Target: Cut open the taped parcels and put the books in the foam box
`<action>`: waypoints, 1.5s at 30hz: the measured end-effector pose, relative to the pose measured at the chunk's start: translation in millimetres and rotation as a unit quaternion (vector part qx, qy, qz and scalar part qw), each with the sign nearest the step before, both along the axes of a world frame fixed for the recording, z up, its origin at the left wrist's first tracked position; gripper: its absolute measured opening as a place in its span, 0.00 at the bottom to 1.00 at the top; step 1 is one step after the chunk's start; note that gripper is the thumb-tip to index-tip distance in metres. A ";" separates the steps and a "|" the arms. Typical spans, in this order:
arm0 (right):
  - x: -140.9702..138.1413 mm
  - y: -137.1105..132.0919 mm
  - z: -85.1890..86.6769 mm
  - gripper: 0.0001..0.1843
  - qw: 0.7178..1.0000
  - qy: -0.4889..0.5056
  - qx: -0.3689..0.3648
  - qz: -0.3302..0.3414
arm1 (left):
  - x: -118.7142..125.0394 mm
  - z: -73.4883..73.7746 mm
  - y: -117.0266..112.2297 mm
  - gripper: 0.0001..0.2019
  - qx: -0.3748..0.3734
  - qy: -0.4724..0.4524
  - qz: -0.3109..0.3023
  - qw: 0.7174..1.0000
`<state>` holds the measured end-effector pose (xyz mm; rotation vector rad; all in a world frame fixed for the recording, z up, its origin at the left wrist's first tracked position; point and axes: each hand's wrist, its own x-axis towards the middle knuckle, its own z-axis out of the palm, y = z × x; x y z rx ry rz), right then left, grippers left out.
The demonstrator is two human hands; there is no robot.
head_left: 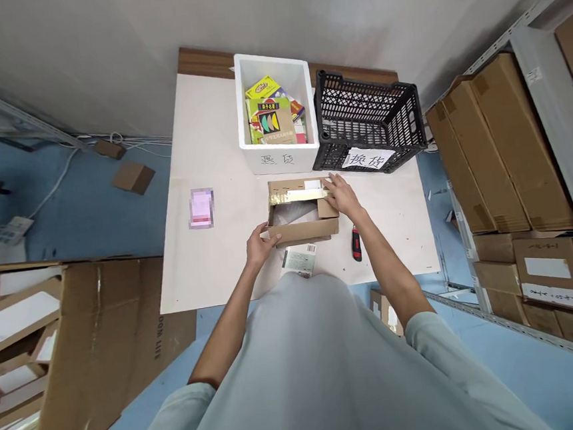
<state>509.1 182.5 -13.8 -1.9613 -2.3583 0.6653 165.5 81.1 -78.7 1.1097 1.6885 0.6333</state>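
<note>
A small cardboard box (pixel 304 231) lies on the white table in front of me, partly opened, with torn shiny tape and a white label on its raised back flap. Inside it I see something greyish-white that I cannot make out. My left hand (pixel 261 245) grips the box's front left corner, thumb on the front wall. At the back right corner my right hand (pixel 342 197) holds the flap, fingers over its edge. Close to my body is a booklet or card with a barcode (pixel 299 259). A red and black box cutter (pixel 356 244) rests right of the box.
Behind the box stand a white foam bin (pixel 281 156) holding several books and a black plastic crate (pixel 370 141) with a handwritten sign. A blurred pink item (pixel 202 208) lies on the table (pixel 220 261) at left. Boxes fill a rack (pixel 536 86) at right and a large carton (pixel 110 324) at left.
</note>
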 end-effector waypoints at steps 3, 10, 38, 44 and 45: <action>-3.3 19.1 2.8 0.35 0.997 -0.053 0.000 0.052 | -1.2 -1.6 4.2 0.37 -0.002 -0.016 -0.002 1.000; -14.3 34.2 11.0 0.42 0.979 -0.095 0.012 0.180 | -4.3 -7.2 4.5 0.38 0.004 0.000 0.000 1.000; 29.5 -116.3 -53.5 0.48 0.893 0.241 0.055 -0.375 | -26.5 -35.4 -49.3 0.40 -0.033 0.029 -0.079 0.996; -5.4 -217.9 -85.6 0.30 0.842 0.235 -0.169 -0.455 | -11.4 -62.8 -89.2 0.23 -0.123 0.071 -0.131 0.981; -15.8 -228.9 -89.6 0.27 0.832 0.247 -0.204 -0.453 | -8.0 -66.8 -94.4 0.23 -0.134 0.074 -0.135 0.979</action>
